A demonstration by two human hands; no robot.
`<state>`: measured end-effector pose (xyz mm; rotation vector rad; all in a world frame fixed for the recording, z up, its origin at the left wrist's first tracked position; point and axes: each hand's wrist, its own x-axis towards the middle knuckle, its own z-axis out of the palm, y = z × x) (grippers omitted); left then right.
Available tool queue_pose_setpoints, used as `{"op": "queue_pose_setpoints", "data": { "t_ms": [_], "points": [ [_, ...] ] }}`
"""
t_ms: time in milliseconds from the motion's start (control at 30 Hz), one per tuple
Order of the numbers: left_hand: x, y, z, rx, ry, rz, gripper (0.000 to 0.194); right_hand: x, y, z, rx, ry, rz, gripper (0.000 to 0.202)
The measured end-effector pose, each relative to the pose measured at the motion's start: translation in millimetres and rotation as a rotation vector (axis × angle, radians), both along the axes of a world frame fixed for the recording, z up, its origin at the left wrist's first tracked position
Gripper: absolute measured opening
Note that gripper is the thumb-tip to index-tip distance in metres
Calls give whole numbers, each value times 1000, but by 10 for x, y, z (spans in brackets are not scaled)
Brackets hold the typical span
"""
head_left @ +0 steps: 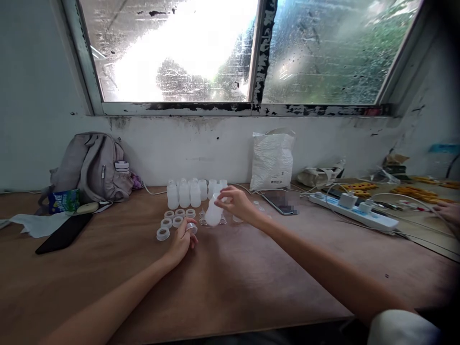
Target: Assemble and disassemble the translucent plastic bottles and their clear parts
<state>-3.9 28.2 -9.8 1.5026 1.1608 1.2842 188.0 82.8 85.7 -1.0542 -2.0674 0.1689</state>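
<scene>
My right hand (237,203) pinches a frosted white baby bottle (213,216) near its neck and holds it tilted above the table. Between the fingers of my left hand (180,243) is a clear plastic bottle ring (192,229), close to the tabletop. Left of that hand, several similar rings (163,234) lie in short rows. Behind them stands a group of frosted bottles (183,194), upright side by side. Small clear pieces, perhaps nipples (203,218), sit partly hidden behind the bottle I hold.
A grey backpack (93,165), a black phone-like slab (64,233) and a tissue (39,223) occupy the left. Toward the right are a white plastic bag (272,160), a phone (280,202) and a power strip (354,211) with cables. Another person's hand (447,211) shows at the right edge.
</scene>
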Motion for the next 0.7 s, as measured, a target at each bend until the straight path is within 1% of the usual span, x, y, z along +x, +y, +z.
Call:
{"op": "queue_pose_setpoints", "data": {
  "t_ms": [100, 167, 200, 300, 333, 367, 433, 533, 600, 700],
  "points": [
    [-1, -19, 18, -7, 8, 20, 24, 31, -212, -224, -118, 58, 168, 19],
    [8, -41, 50, 26, -7, 44, 27, 10, -329, -347, -139, 133, 226, 19],
    [15, -52, 69, 49, -14, 59, 29, -7, -377, -396, -146, 186, 234, 24],
    [34, -83, 117, 114, -5, 108, 35, -61, -473, -524, -194, 297, 265, 58],
    [39, -93, 129, 129, 3, 117, 35, -77, -488, -571, -227, 301, 289, 64],
    [43, -103, 142, 147, 4, 121, 35, -91, -497, -623, -262, 289, 313, 65],
    [50, -132, 169, 200, -7, 126, 37, -117, -506, -732, -319, 231, 343, 59],
    [63, -202, 216, 316, -16, 128, 43, -158, -531, -851, -337, 129, 382, 49],
    [74, -255, 242, 388, -27, 94, 45, -188, -563, -872, -324, 98, 410, 46],
    [88, -311, 251, 481, -81, -17, 49, -228, -615, -842, -307, 89, 440, 47]
  ]
}}
